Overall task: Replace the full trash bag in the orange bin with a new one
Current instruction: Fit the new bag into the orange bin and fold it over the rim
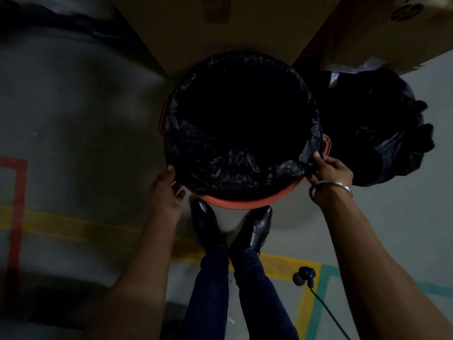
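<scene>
Orange bin (235, 202), black liner (220, 173) between the hands; black full bag (382, 133) beyond right hand (331, 171).

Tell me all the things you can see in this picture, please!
orange bin: one, orange, middle of the floor.
new trash bag: one, black, lining the bin, folded over its rim.
full trash bag: one, black, on the floor right of the bin.
cardboard boxes: two, brown, behind the bin.
floor tape: several lines, yellow, red and teal, on the grey floor.
cable with plug: one, dark, on the floor lower right.
bangle: one, silver, right wrist.
shoes: two, black, below the bin.
left hand: at the bin's near-left rim.
right hand: pinching the bag edge.
</scene>
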A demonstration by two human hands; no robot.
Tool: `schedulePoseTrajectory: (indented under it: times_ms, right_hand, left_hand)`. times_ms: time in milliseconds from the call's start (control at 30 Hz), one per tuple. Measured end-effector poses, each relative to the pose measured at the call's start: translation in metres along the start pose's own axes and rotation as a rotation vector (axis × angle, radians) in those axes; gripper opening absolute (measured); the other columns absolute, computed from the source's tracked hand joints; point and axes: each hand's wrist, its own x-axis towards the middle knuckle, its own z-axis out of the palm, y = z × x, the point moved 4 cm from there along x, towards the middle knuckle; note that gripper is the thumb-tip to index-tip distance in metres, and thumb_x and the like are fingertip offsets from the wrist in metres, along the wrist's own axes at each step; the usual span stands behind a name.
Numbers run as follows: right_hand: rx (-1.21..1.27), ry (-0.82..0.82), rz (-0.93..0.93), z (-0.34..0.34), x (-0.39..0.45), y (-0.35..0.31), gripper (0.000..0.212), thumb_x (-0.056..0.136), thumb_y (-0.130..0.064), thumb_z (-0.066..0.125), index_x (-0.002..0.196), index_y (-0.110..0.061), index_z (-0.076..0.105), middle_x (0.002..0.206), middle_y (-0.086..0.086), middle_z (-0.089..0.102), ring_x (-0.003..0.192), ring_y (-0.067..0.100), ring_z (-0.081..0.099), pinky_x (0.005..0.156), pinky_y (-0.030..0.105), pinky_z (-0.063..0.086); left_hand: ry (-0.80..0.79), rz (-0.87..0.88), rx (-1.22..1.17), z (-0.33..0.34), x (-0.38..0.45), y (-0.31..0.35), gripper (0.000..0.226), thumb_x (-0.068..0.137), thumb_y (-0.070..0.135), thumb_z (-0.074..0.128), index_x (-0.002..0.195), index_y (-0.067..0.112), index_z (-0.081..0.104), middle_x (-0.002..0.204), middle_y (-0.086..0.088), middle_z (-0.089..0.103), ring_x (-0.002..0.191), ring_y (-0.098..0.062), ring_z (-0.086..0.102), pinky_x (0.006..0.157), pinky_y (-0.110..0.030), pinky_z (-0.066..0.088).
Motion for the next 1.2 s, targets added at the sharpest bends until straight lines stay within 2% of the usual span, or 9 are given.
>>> schedulePoseTrajectory:
  times_ms: [167, 267, 333, 433, 533, 667, 867, 1033, 1200]
  right_hand:
    - [0.243, -0.060, 0.244, -0.007, -0.009, 0.013, 0.012, 0.091, -0.022, 0.061, 0.086, -0.011, 0.061, 0.067, 0.002, 0.066, 0.051, 0.012, 0.063, 0.050, 0.027, 0.053]
    - [0.359, -0.141, 0.329, -0.006, -0.009, 0.018, 0.021, 0.096, -0.031, 0.052, 0.107, -0.015, 0.061, 0.097, 0.003, 0.070, 0.086, 0.020, 0.068, 0.072, 0.038, 0.056]
    - [0.405, -0.189, 0.373, -0.003, -0.010, 0.019, 0.032, 0.096, -0.036, 0.050, 0.115, -0.014, 0.061, 0.099, 0.006, 0.072, 0.091, 0.020, 0.069, 0.087, 0.037, 0.055]
    - [0.459, -0.229, 0.411, 0.001, -0.013, 0.020, 0.032, 0.091, -0.041, 0.057, 0.102, -0.013, 0.068, 0.089, 0.007, 0.076, 0.081, 0.019, 0.074, 0.077, 0.034, 0.060]
    - [0.414, -0.253, 0.381, 0.002, -0.018, 0.024, 0.032, 0.087, -0.041, 0.063, 0.101, -0.013, 0.069, 0.094, 0.006, 0.076, 0.087, 0.019, 0.073, 0.081, 0.034, 0.058]
    - [0.434, -0.160, 0.365, -0.003, -0.023, 0.035, 0.016, 0.087, -0.018, 0.061, 0.095, -0.005, 0.067, 0.078, 0.006, 0.075, 0.071, 0.019, 0.073, 0.067, 0.029, 0.060]
    - [0.402, -0.132, 0.353, 0.000, -0.025, 0.050, 0.026, 0.081, -0.001, 0.039, 0.085, -0.006, 0.064, 0.073, 0.006, 0.071, 0.068, 0.020, 0.068, 0.070, 0.028, 0.058]
    - [0.142, -0.002, 0.337, -0.008, -0.019, 0.066, 0.024, 0.079, 0.004, 0.041, 0.082, -0.010, 0.060, 0.082, 0.010, 0.063, 0.074, 0.025, 0.060, 0.065, 0.034, 0.053]
    - [-0.258, -0.189, 0.092, -0.004, -0.027, 0.072, 0.032, 0.084, 0.010, 0.044, 0.097, -0.012, 0.064, 0.082, 0.009, 0.064, 0.069, 0.021, 0.059, 0.059, 0.029, 0.051]
  left_hand:
    - [-0.038, -0.048, -0.192, -0.010, -0.003, -0.003, 0.015, 0.100, 0.027, 0.049, 0.098, 0.018, 0.061, 0.097, -0.003, 0.067, 0.090, -0.019, 0.063, 0.084, -0.036, 0.051]
    - [-0.070, -0.075, -0.292, -0.011, -0.001, -0.005, 0.022, 0.102, 0.027, 0.044, 0.095, 0.017, 0.062, 0.084, -0.004, 0.073, 0.080, -0.020, 0.068, 0.068, -0.032, 0.060]
    - [-0.105, -0.097, -0.321, -0.006, -0.002, -0.006, 0.029, 0.102, 0.035, 0.044, 0.097, 0.016, 0.065, 0.081, -0.004, 0.076, 0.075, -0.020, 0.073, 0.060, -0.030, 0.061]
    - [-0.164, -0.105, -0.322, 0.001, -0.007, -0.011, 0.042, 0.098, 0.052, 0.041, 0.105, 0.019, 0.067, 0.095, -0.005, 0.076, 0.090, -0.021, 0.071, 0.078, -0.036, 0.059]
    - [-0.220, -0.105, -0.348, 0.000, -0.013, -0.017, 0.038, 0.098, 0.047, 0.047, 0.113, 0.018, 0.068, 0.118, -0.010, 0.070, 0.109, -0.027, 0.065, 0.091, -0.042, 0.053]
    - [-0.211, -0.138, -0.361, -0.002, -0.017, -0.030, 0.027, 0.102, 0.028, 0.044, 0.108, 0.017, 0.067, 0.116, -0.009, 0.068, 0.105, -0.027, 0.063, 0.085, -0.040, 0.051]
    - [-0.181, -0.214, -0.341, -0.002, -0.012, -0.044, 0.032, 0.099, 0.042, 0.044, 0.108, 0.022, 0.067, 0.116, -0.010, 0.066, 0.108, -0.029, 0.060, 0.091, -0.044, 0.047]
    - [-0.212, -0.234, -0.314, -0.008, -0.014, -0.058, 0.046, 0.088, 0.058, 0.054, 0.116, 0.022, 0.063, 0.124, -0.008, 0.064, 0.114, -0.027, 0.059, 0.089, -0.045, 0.052]
    - [-0.297, -0.210, -0.289, -0.015, -0.019, -0.067, 0.024, 0.094, 0.029, 0.058, 0.114, 0.017, 0.064, 0.112, -0.005, 0.073, 0.112, -0.027, 0.061, 0.097, -0.049, 0.048]
